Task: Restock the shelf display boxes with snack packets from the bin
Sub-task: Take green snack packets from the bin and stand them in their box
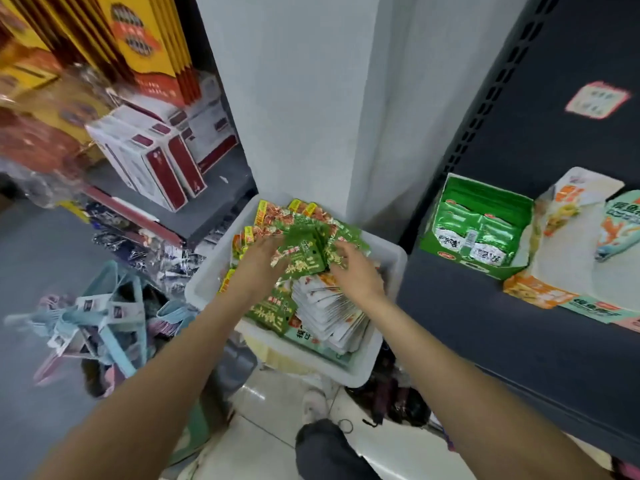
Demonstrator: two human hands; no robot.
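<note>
Both hands meet over the bin [388, 358] — the left hand [258, 263] and right hand [353, 268] each curl a grip round a fanned bunch of green packets [304, 252]. Best to square the bunch between the grips before lifting, so none slide back, then carry it right of the grips to the green box [476, 230] on the shelf [485, 323].
</note>
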